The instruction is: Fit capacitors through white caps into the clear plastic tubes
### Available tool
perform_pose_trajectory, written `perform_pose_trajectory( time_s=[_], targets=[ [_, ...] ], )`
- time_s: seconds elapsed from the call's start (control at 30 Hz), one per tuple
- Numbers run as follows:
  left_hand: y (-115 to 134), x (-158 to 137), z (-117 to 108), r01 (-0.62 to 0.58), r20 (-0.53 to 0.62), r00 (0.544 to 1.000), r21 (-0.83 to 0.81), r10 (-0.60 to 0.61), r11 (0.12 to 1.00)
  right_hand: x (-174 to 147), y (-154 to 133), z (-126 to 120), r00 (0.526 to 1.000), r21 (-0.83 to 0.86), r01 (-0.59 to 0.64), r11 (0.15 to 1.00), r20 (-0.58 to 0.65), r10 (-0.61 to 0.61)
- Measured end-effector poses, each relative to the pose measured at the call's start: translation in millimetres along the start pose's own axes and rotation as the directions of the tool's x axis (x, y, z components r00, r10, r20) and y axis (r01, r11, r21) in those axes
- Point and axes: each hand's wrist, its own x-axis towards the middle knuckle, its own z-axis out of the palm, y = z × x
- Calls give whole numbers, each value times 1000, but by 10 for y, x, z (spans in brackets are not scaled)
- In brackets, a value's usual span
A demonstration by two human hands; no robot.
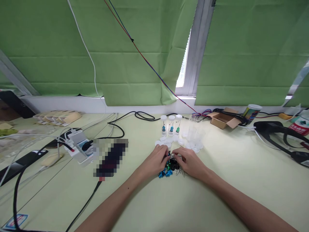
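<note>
In the head view, the person's left hand (158, 158) and right hand (191, 161) curl their fingers close together at a small pile of blue, green and black pieces (172, 165); whether either grips one cannot be told. The pile lies on the pale green table (154, 206), nearer than three clear, white-capped cylindrical vials (171, 125).

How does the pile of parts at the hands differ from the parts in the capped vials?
The pile lies loose on the table; the vial parts sit under white lids.
The pile is jumbled together; the vial parts are split among three vials.
Fingers are at the pile; none touch the vial parts.
Both include blue and green.
</note>
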Motion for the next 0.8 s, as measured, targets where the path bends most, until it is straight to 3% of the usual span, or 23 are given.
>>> perform_pose_trajectory(
  time_s=[0.8],
  targets=[
    [16, -6, -25, 17, 5, 1000, 28, -18, 999, 6, 12, -2, 1000, -31, -21, 999, 7, 21]
  ],
)
